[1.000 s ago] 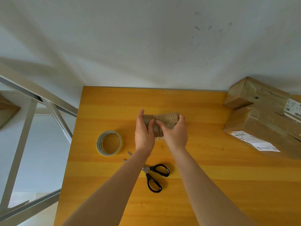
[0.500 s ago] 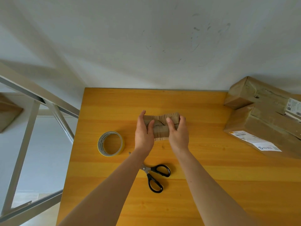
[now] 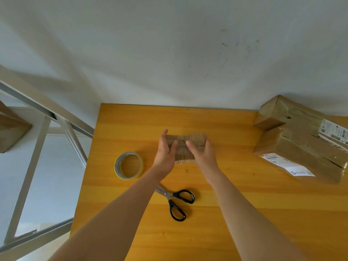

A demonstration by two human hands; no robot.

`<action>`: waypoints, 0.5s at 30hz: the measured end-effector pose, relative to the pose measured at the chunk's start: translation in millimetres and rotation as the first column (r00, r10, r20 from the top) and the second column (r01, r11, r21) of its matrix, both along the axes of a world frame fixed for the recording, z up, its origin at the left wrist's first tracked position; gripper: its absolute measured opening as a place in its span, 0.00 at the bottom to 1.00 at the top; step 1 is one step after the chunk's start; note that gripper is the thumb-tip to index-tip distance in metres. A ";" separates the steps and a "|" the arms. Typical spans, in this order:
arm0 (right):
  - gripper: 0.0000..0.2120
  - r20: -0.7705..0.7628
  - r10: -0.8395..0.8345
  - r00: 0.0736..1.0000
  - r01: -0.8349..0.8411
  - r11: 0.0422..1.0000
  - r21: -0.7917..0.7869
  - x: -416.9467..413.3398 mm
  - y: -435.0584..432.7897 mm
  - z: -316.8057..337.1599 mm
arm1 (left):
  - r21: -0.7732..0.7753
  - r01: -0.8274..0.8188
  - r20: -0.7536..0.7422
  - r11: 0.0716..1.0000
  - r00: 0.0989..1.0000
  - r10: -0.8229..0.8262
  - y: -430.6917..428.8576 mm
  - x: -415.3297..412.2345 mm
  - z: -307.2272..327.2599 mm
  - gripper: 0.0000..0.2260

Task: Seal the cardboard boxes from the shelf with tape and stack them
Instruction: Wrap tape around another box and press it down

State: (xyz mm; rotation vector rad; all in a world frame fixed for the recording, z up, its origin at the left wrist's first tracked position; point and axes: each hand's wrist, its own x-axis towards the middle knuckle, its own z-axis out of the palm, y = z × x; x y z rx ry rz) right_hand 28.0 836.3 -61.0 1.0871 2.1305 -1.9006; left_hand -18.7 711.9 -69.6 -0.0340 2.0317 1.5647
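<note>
A small brown cardboard box point(image 3: 194, 138) lies in the middle of the orange wooden table point(image 3: 244, 208). My left hand point(image 3: 165, 154) holds its left end, thumb up along the far corner and fingers on the top flaps. My right hand point(image 3: 203, 154) holds the right end, its fingers reaching to the middle of the top where the flaps meet. A yellow roll of tape point(image 3: 129, 165) lies flat to the left of the box. Black-handled scissors point(image 3: 176, 201) lie nearer to me, partly under my left forearm. Both hands hide most of the box's top.
Two taped cardboard boxes are stacked at the table's right edge, a larger one with a white label point(image 3: 297, 157) below and a smaller one point(image 3: 282, 112) on top. A metal shelf frame point(image 3: 37, 147) stands to the left, with another box point(image 3: 9, 132) on it. A white wall backs the table.
My right hand's fingers slid back from the box's right part to the middle of its top. The box, tape and scissors have not moved.
</note>
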 end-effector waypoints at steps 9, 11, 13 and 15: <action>0.36 -0.016 0.006 1.000 -0.007 0.999 -0.051 0.4 2.2 -6.1 | -0.011 0.095 0.025 0.995 0.995 -0.095 -1.4 -3.8 2.7 0.30; 0.35 -0.015 0.022 1.000 -0.023 0.996 -0.090 0.7 4.8 -4.0 | -0.005 0.109 0.011 0.994 0.994 -0.109 -2.7 -5.1 3.1 0.30; 0.34 0.002 0.034 0.999 -0.033 0.987 -0.157 -0.4 7.7 -0.5 | -0.004 0.115 0.027 0.993 0.993 -0.115 -2.5 -6.4 3.9 0.30; 0.31 0.038 0.051 0.998 -0.044 0.988 -0.151 0.0 8.7 5.6 | -0.059 0.103 0.015 0.993 0.995 -0.102 -2.0 -3.3 4.8 0.30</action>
